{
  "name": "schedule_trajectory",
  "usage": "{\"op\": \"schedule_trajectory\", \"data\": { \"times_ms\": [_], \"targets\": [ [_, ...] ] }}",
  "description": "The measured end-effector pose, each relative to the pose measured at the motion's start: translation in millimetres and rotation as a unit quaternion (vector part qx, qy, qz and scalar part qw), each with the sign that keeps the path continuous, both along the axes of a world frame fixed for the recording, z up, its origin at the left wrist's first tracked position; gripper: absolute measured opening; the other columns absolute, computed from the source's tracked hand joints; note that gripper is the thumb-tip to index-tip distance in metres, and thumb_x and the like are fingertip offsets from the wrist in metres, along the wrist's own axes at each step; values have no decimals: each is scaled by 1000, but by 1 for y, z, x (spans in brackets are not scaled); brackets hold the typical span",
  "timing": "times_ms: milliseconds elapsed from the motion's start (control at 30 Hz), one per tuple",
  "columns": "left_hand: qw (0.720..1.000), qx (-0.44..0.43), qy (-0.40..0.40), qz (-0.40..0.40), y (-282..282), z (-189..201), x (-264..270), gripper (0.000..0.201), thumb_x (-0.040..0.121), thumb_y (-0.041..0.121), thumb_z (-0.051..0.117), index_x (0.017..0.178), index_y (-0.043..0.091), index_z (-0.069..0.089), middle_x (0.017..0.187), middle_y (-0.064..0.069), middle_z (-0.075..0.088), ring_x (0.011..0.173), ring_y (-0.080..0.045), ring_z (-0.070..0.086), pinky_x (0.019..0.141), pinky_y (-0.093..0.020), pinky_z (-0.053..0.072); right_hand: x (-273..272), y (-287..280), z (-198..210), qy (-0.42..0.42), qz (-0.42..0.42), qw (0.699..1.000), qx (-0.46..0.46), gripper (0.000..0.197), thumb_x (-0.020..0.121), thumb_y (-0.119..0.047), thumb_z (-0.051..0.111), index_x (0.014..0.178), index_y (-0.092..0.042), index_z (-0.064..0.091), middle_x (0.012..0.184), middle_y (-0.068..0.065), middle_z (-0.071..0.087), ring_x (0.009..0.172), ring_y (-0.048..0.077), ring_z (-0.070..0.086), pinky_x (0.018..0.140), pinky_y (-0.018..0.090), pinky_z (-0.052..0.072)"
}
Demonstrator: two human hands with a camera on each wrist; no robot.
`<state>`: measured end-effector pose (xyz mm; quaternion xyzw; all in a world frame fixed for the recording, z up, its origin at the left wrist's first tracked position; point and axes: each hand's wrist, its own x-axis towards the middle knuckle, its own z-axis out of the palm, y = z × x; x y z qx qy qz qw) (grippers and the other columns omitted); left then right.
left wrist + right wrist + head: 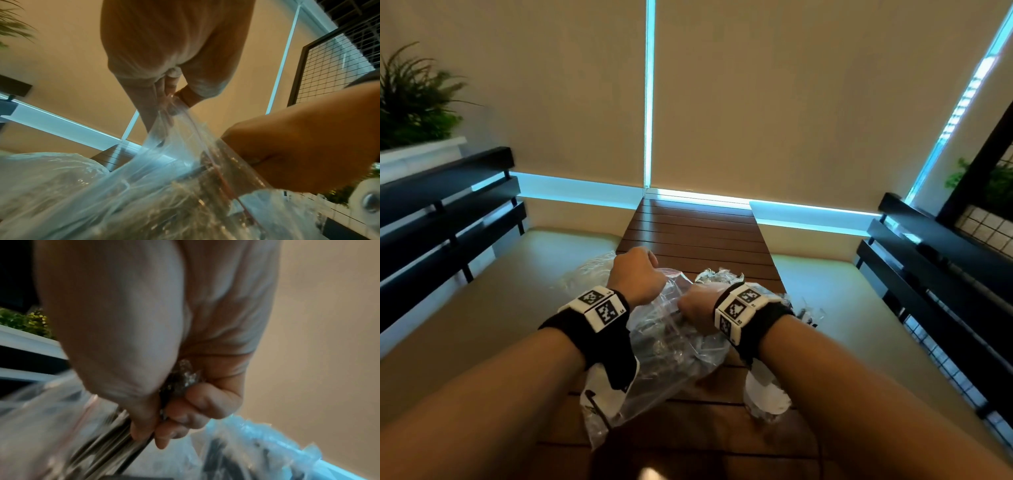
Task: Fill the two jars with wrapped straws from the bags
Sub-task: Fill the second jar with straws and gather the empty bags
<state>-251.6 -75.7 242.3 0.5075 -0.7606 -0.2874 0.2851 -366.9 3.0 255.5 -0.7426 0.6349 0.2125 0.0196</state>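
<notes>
Progress: the task is looking early to me; the person is working at a clear plastic bag (671, 346) and no straw is seen going into a jar yet.
Left hand: the left hand (637, 274) is pinching the bag's top edge between thumb and fingertips (164, 91), lifting it above the slatted wooden table (695, 226).
Right hand: the right hand (697, 310) is clamping its curled fingers (185, 417) round a bundle of wrapped straws (115, 439) at the bag's mouth, with crinkled wrapper ends poking out of the fist.
Bag: thin, glossy, wrinkled film with a faint red line along its mouth; it is lying across the middle of the table, towards the near edge.
Straws: long, slim, dark shapes in shiny wrappers; blurred, so I cannot tell the count.
Other bags: a second crumpled clear bag (589, 270) is overhanging the table's left edge, and more crinkled film (719, 275) is sitting nearer the right edge.
Jars: whitish rounded shapes are showing under each forearm near the near edge; whether these are the jars, I cannot tell.
Left to do: judging by this, filling both jars.
</notes>
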Motion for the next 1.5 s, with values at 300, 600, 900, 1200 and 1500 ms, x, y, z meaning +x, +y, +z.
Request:
{"op": "schedule_trajectory", "data": {
  "times_ms": [300,600,900,1200,1500],
  "targets": [
    [955,-52,-48,-288,13,1,-15,84,66,37,75,142,25,40,140,4,52,125,-15,51,106,-36,42,-36,18,67,23,-47,997,-48,20,96,-21,56,112,-14,65,92,5,64,79,22,58,68,32,44],
    [959,-122,28,-255,41,4,-65,17,90,31,66,79,28,54,70,9,57,62,-10,51,57,-24,33,-69,52,98,-162,-111,961,-193,18,85,-25,71,101,-16,71,89,1,67,85,20,61,65,25,43],
    [961,-116,1,-251,41,-24,-71,17,94,27,61,82,31,50,69,15,52,67,-12,49,63,-26,29,-127,83,0,-261,-267,901,-222,109,69,-52,81,152,-30,15,145,11,42,130,31,44,107,49,39],
    [961,-81,6,-265,30,-38,-76,25,93,27,63,74,34,48,73,11,57,67,-8,53,60,-25,35,-120,40,-33,-549,-335,726,-244,93,80,-17,75,154,-23,19,124,4,62,106,19,64,84,33,55],
    [973,-91,89,-195,33,-27,-76,39,85,30,73,116,19,54,94,8,64,80,-11,58,62,-20,38,-94,39,2,-638,-214,668,-316,12,98,-6,56,94,-13,64,104,21,70,90,27,69,83,40,57]
  ]
}}
